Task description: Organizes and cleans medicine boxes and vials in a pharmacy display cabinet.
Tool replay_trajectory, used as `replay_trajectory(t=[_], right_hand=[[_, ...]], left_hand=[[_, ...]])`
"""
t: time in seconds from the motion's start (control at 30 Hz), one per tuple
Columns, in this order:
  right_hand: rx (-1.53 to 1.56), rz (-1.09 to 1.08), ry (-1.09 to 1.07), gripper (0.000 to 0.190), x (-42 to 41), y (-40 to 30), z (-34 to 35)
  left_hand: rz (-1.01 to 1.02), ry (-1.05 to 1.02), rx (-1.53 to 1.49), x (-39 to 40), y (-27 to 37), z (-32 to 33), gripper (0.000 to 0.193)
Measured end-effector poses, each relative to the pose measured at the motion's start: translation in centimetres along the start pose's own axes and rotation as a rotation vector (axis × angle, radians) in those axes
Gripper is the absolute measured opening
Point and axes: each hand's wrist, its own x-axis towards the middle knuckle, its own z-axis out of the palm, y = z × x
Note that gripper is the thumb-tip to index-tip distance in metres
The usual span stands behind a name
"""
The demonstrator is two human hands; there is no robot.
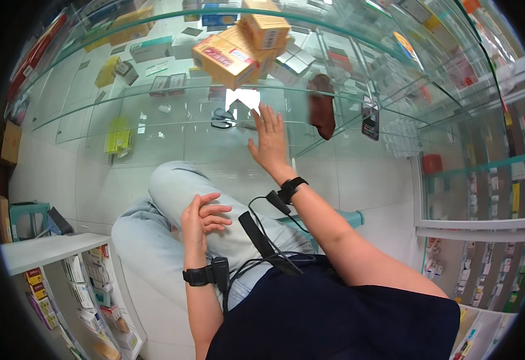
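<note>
My right hand (pixel 269 137) reaches forward over the glass shelving, palm down, fingers a little apart, holding nothing. Just left of its fingertips lies a pair of dark-handled scissors (pixel 223 119). A brown object (pixel 321 107), perhaps a pouch, is to its right, with a smartphone (pixel 370 118) farther right. My left hand (pixel 204 216) rests at my thigh in light blue jeans (pixel 177 180), fingers spread and nothing in them. Yellow-orange medicine boxes (pixel 226 60) are stacked beyond my right hand. Both wrists wear black straps with cables.
Glass shelf edges (pixel 177 123) cross in front of me. Yellow-green packets (pixel 118 137) are at the left. White shelving (pixel 60 252) with medicine boxes stands at lower left, near a teal stool (pixel 29 208). More glass-fronted shelves (pixel 478 220) stand at the right.
</note>
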Motion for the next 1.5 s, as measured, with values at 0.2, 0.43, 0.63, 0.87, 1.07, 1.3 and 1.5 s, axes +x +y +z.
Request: replay_trajectory(t=[0.2,0.43,0.63,0.87,1.07,1.3,1.5], right_hand=[[-0.017,-0.002,-0.068,0.089,0.0,0.5,-0.3],[0.061,-0.009,-0.082,0.087,-0.2,0.8,-1.1],[0.020,-0.015,-0.060,0.089,-0.2,0.8,-1.1],[0.027,-0.011,-0.079,0.091,-0.3,0.8,-1.2],[0.016,-0.015,-0.082,0.091,-0.2,0.6,-1.3],[-0.045,-0.002,-0.081,0.090,0.0,0.9,-0.5],[-0.012,-0.010,-0.051,0.090,-0.2,0.9,0.1]], left_hand=[[0.032,0.082,0.050,0.0,-0.6,0.6,0.051],[0.062,0.154,0.125,-0.2,-1.1,1.5,0.051],[0.054,0.158,0.129,0.0,-1.2,1.2,0.050],[0.046,0.164,0.126,0.1,-1.3,1.2,0.050],[0.050,0.178,0.128,0.1,-1.3,1.0,0.050],[0.054,0.163,0.122,0.1,-1.2,1.2,0.050],[0.032,0.122,0.088,0.2,-1.2,1.0,0.050]])
